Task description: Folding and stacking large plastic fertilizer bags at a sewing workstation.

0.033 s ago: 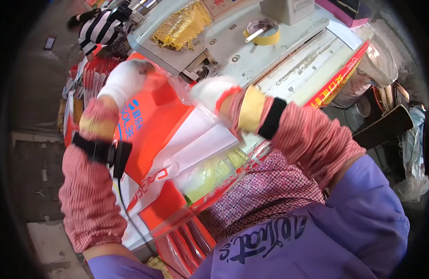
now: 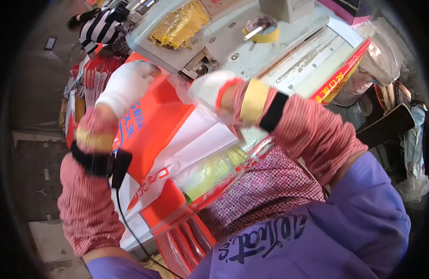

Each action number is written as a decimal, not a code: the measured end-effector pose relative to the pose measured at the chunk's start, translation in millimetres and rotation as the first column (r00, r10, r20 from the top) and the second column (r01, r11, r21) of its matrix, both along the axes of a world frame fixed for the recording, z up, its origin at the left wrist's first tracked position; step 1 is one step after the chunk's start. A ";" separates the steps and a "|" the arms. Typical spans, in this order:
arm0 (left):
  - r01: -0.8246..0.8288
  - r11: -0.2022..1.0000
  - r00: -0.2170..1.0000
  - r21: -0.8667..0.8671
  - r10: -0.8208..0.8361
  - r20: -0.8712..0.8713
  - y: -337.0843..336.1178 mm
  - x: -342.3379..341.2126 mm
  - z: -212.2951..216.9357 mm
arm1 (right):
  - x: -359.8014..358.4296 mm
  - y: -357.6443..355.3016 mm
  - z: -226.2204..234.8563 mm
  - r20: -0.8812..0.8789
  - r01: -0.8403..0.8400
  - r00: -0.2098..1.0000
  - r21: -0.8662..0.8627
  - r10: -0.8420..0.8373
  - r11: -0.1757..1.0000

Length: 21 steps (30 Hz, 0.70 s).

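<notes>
My left hand [image 2: 130,83], in a white glove, lies over the far edge of a red plastic sheet [image 2: 163,111] with blue print. Its fingers look curled down onto the sheet, slightly blurred. To its right, my right hand [image 2: 213,89], also white-gloved, is closed beside a strip of clear film [image 2: 179,87]. What its fingers hold is hidden. Between and beyond the two hands sits a small metal mechanism [image 2: 198,63] set in the pale worktop. White sheets [image 2: 200,144] with red print spread toward me under the red one.
A yellow tape roll [image 2: 265,35] with a white stick across it rests on the worktop [image 2: 228,44]. Crumpled yellow woven material [image 2: 182,23] lies at the back. Folded red packs [image 2: 186,242] hang near my lap. Another person [image 2: 100,30] in stripes is at far left.
My left wrist has come slightly nearer to me. My right hand has shifted a little up and left. The red sheet has moved slightly with them.
</notes>
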State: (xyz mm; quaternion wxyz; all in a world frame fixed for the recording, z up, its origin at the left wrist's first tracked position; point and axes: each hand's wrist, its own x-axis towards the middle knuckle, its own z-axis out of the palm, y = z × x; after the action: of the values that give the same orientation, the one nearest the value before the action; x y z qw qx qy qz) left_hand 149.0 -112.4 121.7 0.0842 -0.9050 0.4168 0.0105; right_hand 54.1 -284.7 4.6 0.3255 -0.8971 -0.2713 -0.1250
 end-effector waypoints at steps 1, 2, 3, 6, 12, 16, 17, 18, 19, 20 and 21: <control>0.073 0.997 0.997 -0.021 -0.074 -0.021 -13.4 -34.5 11.9 | -8.5 -8.6 35.0 -0.397 -0.041 0.915 0.071 0.066 0.997; 0.260 0.964 0.965 -0.054 -0.261 -0.014 -38.7 -62.7 20.5 | 25.4 -14.8 15.4 -0.474 -0.164 0.880 -0.241 0.031 0.957; 0.437 0.898 0.899 -0.052 -0.438 -0.013 -51.2 -89.6 32.5 | 39.0 -11.3 4.9 -0.526 -0.191 0.844 -0.111 0.105 0.975; 0.633 0.774 0.774 -0.003 -0.633 0.015 -78.3 -133.8 22.8 | 76.5 -3.5 -34.8 -0.396 -0.319 0.860 0.076 0.322 0.945; 0.647 0.525 0.703 0.553 -0.691 -0.167 -74.0 -137.3 70.1 | 73.8 12.7 -22.3 -0.228 -0.500 0.866 -0.449 0.446 0.741; 0.503 0.501 0.863 0.705 -0.250 -0.439 -72.3 -221.3 106.3 | 49.9 1.7 -22.8 -0.067 -0.334 0.935 -0.488 0.348 0.806; 0.499 0.494 0.865 0.712 -0.242 -0.439 -75.7 -228.2 112.8 | 50.1 3.0 -29.7 -0.033 -0.307 0.944 -0.451 0.328 0.838; 0.417 0.496 0.891 0.761 -0.060 -0.449 -78.0 -234.1 118.9 | 49.7 6.5 -34.3 -0.001 -0.281 0.951 -0.413 0.308 0.866; 0.337 0.482 0.888 0.809 0.122 -0.443 -79.3 -236.5 122.8 | 50.6 9.8 -38.0 0.003 -0.283 0.950 -0.406 0.312 0.869; 0.281 0.457 0.903 0.844 0.172 -0.394 -78.1 -229.0 127.5 | 50.6 12.7 -37.4 -0.061 -0.258 0.965 -0.384 0.255 0.887; 0.193 0.605 0.945 0.772 0.096 -0.311 -74.6 -218.4 128.9 | 50.4 14.5 -37.1 -0.127 -0.229 0.972 -0.364 0.195 0.903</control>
State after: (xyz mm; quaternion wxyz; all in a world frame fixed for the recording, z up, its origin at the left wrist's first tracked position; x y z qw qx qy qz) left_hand -69.3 -187.0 250.5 0.4078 -0.7469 0.4009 0.3393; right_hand 104.5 -270.2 -32.6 0.1709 -0.9125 -0.3717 0.0051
